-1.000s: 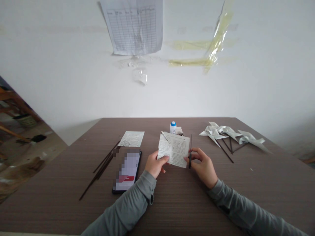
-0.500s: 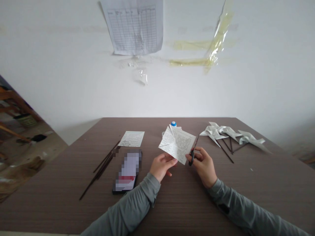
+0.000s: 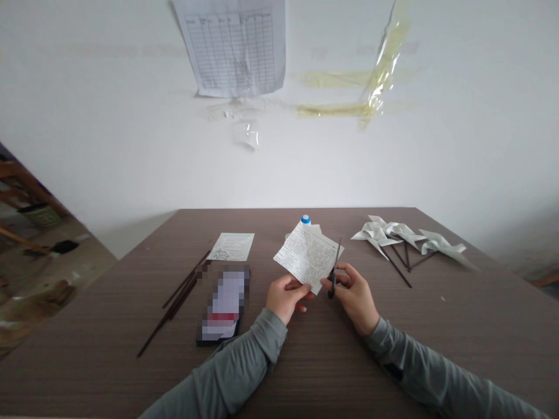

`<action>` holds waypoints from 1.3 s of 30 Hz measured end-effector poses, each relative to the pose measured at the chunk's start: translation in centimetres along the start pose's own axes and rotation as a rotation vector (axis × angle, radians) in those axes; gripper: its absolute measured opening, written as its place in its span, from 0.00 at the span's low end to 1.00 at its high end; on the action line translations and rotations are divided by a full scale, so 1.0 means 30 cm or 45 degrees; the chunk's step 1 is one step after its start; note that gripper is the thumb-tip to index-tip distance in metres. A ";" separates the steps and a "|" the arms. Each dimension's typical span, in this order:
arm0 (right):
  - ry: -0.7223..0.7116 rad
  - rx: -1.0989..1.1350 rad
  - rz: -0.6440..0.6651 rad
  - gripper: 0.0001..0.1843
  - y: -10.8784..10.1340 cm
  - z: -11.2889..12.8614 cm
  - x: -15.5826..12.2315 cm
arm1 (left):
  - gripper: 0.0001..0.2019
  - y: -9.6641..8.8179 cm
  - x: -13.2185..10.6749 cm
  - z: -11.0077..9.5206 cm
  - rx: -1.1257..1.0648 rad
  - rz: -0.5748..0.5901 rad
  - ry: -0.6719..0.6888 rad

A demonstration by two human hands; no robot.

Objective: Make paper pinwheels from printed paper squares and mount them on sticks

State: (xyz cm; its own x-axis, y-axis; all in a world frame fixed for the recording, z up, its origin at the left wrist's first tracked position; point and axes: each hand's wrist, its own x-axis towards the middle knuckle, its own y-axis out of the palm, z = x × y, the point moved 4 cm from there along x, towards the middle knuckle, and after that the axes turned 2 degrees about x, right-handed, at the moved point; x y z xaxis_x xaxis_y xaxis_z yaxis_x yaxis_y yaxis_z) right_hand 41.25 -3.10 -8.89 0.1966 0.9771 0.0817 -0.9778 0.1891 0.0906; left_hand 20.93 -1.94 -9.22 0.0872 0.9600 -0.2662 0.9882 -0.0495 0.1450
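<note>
A square sheet of printed paper (image 3: pixel 303 256), with crease lines across it, is pinched at its lower edge by my left hand (image 3: pixel 288 295). My right hand (image 3: pixel 354 295) is closed around the dark handles of a pair of scissors (image 3: pixel 333 276). The blades point up and away from me, in front of the sheet's right side. Whether they touch the paper I cannot tell. Behind the sheet a bottle with a blue and white cap (image 3: pixel 305 220) is mostly hidden.
Left of my hands lie a phone (image 3: pixel 225 302), another printed paper square (image 3: pixel 232 247) and several thin dark sticks (image 3: pixel 181 294). Several paper pinwheels (image 3: pixel 408 234) on sticks lie at the back right of the brown table (image 3: pixel 437 349). A white wall (image 3: pixel 349 169) rises behind.
My right hand has moved left with the scissors, closer to my left hand. The paper has shifted a little left and turned, and its raised, folded cut at the top now lies flatter.
</note>
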 end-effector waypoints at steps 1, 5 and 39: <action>-0.005 -0.022 -0.007 0.45 -0.001 0.001 0.000 | 0.09 -0.001 0.001 -0.002 0.005 -0.005 -0.004; -0.066 -0.215 -0.020 0.41 -0.016 0.009 -0.006 | 0.11 -0.018 0.009 -0.013 0.005 -0.079 0.005; 0.040 -0.346 0.478 0.22 0.033 0.021 -0.091 | 0.15 -0.136 0.068 -0.036 -0.036 -0.332 0.203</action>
State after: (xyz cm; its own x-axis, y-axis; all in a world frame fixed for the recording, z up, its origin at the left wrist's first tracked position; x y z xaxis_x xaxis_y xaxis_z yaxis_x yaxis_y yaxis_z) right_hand 39.80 -5.63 -8.41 -0.1732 0.9845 0.0289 -0.9653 -0.1639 -0.2035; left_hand 16.94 0.52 -9.33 -0.1920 0.9706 -0.1450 0.9705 0.2098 0.1188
